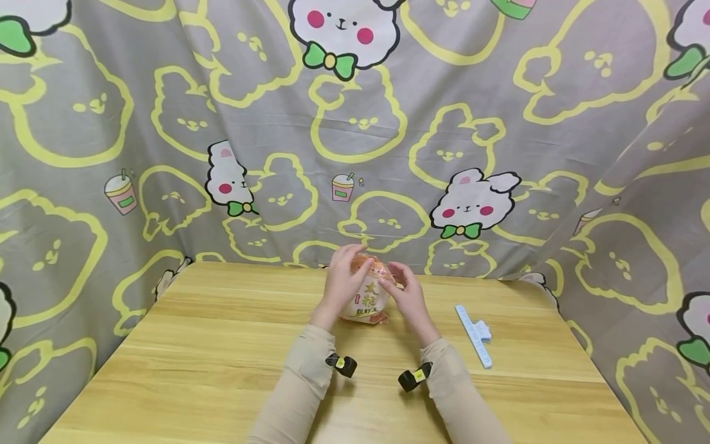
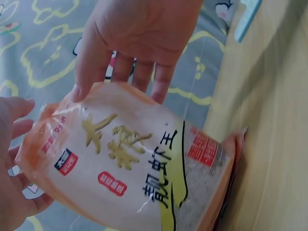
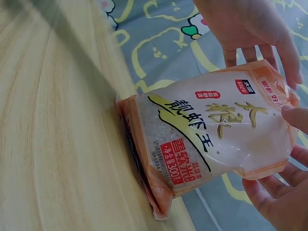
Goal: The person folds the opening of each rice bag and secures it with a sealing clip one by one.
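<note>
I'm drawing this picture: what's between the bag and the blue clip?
In the head view, the right hand, then a bare strip of wooden table, lie between the bag and the blue clip.

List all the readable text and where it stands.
On the bag:
"太粮", gold; repeated on logo
"靓虾王", black
"软米", red patch, preceding character blurred
"净含量300克", same patch
Too small or blurred: remaining bag print, marks on blue clip, yellow wrist stickers
</note>
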